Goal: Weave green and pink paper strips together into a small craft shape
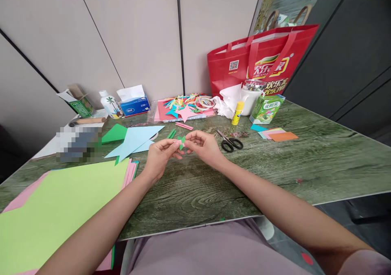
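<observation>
fingers of the left hand (159, 157) and right hand (208, 148) pinch a small green-and-pink paper piece (182, 141) above the table (189, 197), between its front and back edges. it looks unfinished; narrow green strips (172, 134) lie loose beyond, and complete-looking paper shapes (186, 113) are piled near the back edge.

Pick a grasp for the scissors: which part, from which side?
Grip the black handle loops, coming from above on the person's near side. The scissors lie flat, blades pointing away and leftward, so the loops likely give the safer hold.
</observation>
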Available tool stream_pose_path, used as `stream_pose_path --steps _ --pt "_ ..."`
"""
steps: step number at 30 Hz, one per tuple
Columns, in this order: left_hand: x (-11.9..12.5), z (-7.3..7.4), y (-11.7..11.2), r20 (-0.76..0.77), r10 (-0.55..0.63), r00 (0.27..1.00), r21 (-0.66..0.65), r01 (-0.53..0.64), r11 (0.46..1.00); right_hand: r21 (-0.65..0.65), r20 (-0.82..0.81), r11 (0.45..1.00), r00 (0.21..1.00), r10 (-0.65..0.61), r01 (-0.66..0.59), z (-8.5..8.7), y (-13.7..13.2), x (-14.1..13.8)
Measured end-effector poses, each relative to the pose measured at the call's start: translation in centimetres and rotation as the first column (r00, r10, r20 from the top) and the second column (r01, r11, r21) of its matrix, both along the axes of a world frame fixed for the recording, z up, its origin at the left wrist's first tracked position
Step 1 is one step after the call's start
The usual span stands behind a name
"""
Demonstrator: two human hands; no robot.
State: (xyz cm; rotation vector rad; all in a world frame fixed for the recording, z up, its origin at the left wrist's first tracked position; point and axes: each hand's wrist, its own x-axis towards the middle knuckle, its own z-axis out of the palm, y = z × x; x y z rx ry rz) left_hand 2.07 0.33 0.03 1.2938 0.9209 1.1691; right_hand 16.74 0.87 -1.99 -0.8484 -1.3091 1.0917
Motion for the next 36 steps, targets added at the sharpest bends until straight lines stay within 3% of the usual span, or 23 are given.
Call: stream_pose_path --steps 5,11,15,22,28,32,36 --pt "0.0 -0.1 -0.1 -0.093 0.068 0.993 0.118 -0.057 0.991 0.06 0.064 0.997 0.997 0.036 -0.039 0.3 -0.5 -0.1" --pt "0.0 -0.4 0.0 -0.091 0.081 0.993 0.121 -0.07 0.99 0.248 0.138 0.965 0.982 -0.128 0.091 0.8 -0.8 0.3" --pt "-0.1 -0.7 0.1 -0.13 0.093 0.987 0.177 -0.069 0.982 0.3 0.177 0.942 0.962 -0.208 0.149 0.8 -0.8 0.5" --pt "-0.1 -0.6 0.1 -0.149 0.123 0.981 0.193 -0.093 0.977 0.37 0.199 0.917 0.952 -0.234 0.148 0.6 -1.0 0.3" --pt "-0.1 -0.9 0.2 -0.094 0.164 0.982 0.247 -0.136 0.959 0.276 0.121 0.96 0.989 -0.088 0.052 0.2 -0.9 0.1" --pt "0.0 -1.0 0.2 -0.109 0.191 0.976 0.336 -0.144 0.931 0.128 0.031 0.984 0.992 -0.126 0.121 -0.1 -0.6 -0.2" --pt "0.2 -1.1 0.0 -0.129 0.211 0.969 0.391 -0.146 0.909 0.043 -0.017 0.996 0.997 -0.072 0.073 -0.3 -0.4 -0.4"
